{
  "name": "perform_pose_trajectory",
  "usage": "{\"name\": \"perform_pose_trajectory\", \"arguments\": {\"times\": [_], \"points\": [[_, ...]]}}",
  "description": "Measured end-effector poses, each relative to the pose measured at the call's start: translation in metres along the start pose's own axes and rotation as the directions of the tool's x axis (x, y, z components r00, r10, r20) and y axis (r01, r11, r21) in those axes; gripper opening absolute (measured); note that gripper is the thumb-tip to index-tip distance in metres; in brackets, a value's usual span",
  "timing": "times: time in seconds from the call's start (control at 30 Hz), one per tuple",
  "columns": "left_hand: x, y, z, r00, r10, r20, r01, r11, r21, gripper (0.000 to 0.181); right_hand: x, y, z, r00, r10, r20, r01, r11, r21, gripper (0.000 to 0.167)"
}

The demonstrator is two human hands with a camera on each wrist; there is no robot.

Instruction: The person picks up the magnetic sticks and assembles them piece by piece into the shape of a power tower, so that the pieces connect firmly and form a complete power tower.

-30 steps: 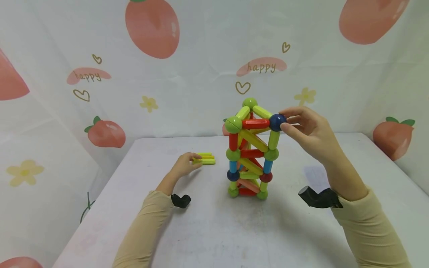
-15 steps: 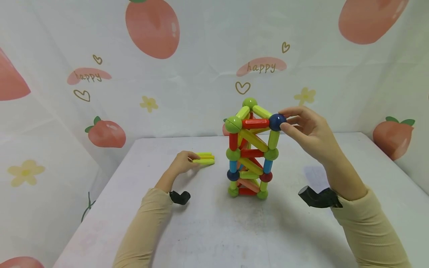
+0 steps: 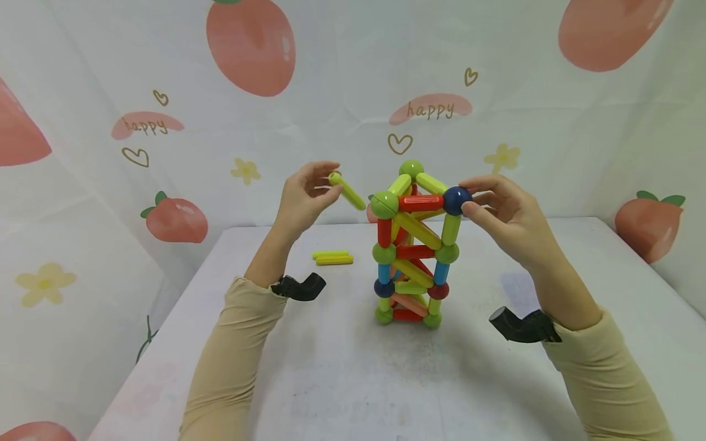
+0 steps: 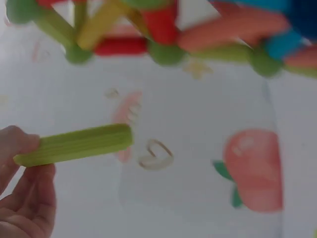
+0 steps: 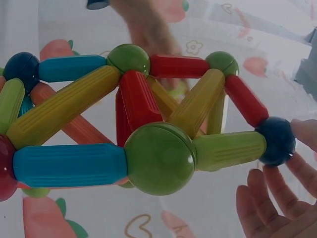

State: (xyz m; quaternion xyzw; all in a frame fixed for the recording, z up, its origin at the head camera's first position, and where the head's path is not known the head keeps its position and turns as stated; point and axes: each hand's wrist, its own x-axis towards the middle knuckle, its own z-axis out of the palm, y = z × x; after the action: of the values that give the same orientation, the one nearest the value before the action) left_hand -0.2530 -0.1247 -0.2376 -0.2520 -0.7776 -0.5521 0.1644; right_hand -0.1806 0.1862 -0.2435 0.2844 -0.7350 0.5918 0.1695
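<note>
A tower of colored magnetic rods and balls (image 3: 415, 252) stands upright on the table, with three balls showing at its top. My right hand (image 3: 510, 220) pinches the dark blue ball (image 3: 457, 201) at the tower's top right corner between thumb and fingers; the right wrist view shows that grip on the ball (image 5: 276, 141). Left of the tower's top, my left hand (image 3: 306, 199) is raised and pinches a yellow-green magnetic rod (image 3: 350, 192) by one end. The rod (image 4: 81, 144) points toward the tower, its free end apart from the green corner ball (image 3: 384, 205).
Two yellow rods (image 3: 333, 258) lie side by side on the white table (image 3: 342, 367), left of the tower. A white cloth backdrop (image 3: 325, 135) with printed peaches hangs behind the table. Black wrist mounts (image 3: 300, 286) stick out from both sleeves.
My left hand has picked the nearest yellow-green rod off the pile and lifted it up to the level of the tower's top. My right hand stays on the dark blue ball.
</note>
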Motion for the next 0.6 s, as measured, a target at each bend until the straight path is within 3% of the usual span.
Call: {"name": "perform_pose_trajectory", "arguments": {"times": [0.07, 0.17, 0.27, 0.33, 0.43, 0.6], "points": [[0.005, 0.016, 0.006, 0.994, 0.089, -0.066, -0.092, 0.995, -0.046, 0.038, 0.000, 0.000, 0.000, 1.000, -0.005, -0.005, 0.005, 1.000, 0.018, 0.024], [0.011, 0.034, 0.014, 0.966, 0.198, -0.166, -0.219, 0.968, -0.120, 0.038, -0.001, 0.001, 0.001, 1.000, -0.008, -0.012, 0.009, 0.999, 0.046, 0.023], [0.016, 0.046, 0.020, 0.934, 0.258, -0.248, -0.308, 0.933, -0.188, 0.036, -0.001, 0.002, 0.001, 1.000, -0.011, -0.014, 0.011, 0.998, 0.061, 0.024], [0.019, 0.053, 0.023, 0.921, 0.276, -0.276, -0.341, 0.913, -0.225, 0.034, -0.001, 0.002, 0.002, 1.000, -0.008, -0.014, 0.009, 0.998, 0.063, 0.024], [0.024, 0.062, 0.028, 0.918, 0.289, -0.271, -0.359, 0.897, -0.260, 0.031, -0.002, 0.003, 0.001, 1.000, -0.003, -0.014, 0.004, 0.999, 0.053, 0.024], [0.030, 0.074, 0.038, 0.923, 0.335, -0.191, -0.376, 0.892, -0.250, 0.030, -0.002, 0.004, 0.001, 1.000, -0.005, -0.015, 0.006, 0.998, 0.064, 0.024]]}}
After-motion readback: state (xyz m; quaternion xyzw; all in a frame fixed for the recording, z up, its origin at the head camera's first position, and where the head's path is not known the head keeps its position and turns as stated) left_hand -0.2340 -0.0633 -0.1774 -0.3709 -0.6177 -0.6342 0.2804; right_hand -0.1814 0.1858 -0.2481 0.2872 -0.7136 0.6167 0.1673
